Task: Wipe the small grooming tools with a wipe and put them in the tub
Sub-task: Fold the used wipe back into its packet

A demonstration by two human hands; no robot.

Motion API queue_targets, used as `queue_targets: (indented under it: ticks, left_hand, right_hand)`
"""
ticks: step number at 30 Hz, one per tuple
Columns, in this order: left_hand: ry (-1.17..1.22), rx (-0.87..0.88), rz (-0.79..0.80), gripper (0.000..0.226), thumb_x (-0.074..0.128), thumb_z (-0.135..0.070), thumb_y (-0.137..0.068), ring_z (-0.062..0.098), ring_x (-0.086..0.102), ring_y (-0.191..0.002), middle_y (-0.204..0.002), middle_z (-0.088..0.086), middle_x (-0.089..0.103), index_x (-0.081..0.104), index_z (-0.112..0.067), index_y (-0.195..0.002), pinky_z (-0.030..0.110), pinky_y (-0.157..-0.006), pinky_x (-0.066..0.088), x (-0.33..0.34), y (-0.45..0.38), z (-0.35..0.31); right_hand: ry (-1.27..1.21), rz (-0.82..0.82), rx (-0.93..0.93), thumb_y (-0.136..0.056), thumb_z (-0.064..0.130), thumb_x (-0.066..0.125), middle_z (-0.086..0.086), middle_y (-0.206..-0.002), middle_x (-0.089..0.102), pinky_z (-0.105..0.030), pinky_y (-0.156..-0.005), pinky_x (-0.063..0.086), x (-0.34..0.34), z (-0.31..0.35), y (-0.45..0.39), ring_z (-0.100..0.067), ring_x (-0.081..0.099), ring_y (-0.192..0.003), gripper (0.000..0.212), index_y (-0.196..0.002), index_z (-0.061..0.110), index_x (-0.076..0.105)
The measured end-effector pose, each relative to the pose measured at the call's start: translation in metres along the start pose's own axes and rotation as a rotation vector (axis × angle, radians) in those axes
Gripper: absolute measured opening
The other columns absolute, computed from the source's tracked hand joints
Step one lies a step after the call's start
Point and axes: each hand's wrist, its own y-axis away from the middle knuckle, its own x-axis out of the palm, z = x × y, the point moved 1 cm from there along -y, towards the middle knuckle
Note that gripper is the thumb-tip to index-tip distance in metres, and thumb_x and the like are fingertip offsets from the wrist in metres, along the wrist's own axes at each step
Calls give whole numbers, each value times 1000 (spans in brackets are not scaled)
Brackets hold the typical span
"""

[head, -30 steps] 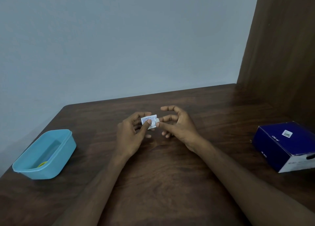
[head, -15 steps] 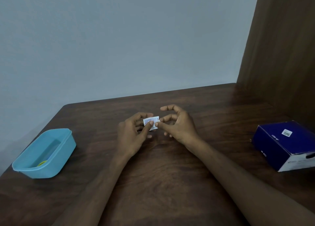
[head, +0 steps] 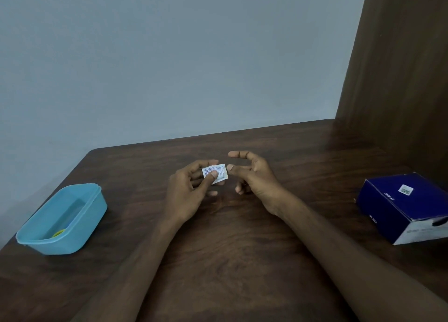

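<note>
A small white wipe packet [head: 216,173] with blue print is held above the middle of the dark wooden table [head: 230,249]. My left hand [head: 189,190] pinches it between thumb and fingers. My right hand [head: 254,176] pinches the packet's right edge with thumb and forefinger, its other fingers spread. A light blue plastic tub [head: 61,219] stands open at the left edge of the table, with a small yellow-green item [head: 59,233] in its near corner. No loose grooming tools show on the table.
A dark blue cardboard box [head: 407,205] with white labels lies at the right side of the table. A brown wooden panel [head: 400,67] rises behind it. A grey wall stands behind the table's far edge.
The packet has turned slightly between my fingers, and my right thumb and forefinger have shifted to its right edge. Both hands stay in the same place over the table.
</note>
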Motion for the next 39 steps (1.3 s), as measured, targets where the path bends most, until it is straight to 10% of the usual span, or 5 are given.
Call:
queue_targets:
  ticks: [39]
  left_hand:
    - [-17, 4, 26, 30, 73, -14, -101, 14, 81, -97, -109, -4, 83, 74, -18, -130, 32, -70, 67, 0, 0, 4]
  right_hand:
    - [173, -42, -97, -83, 22, 91, 3, -95, 82, -28, -50, 50, 4, -5, 4, -15, 67, -56, 55, -127, 27, 59]
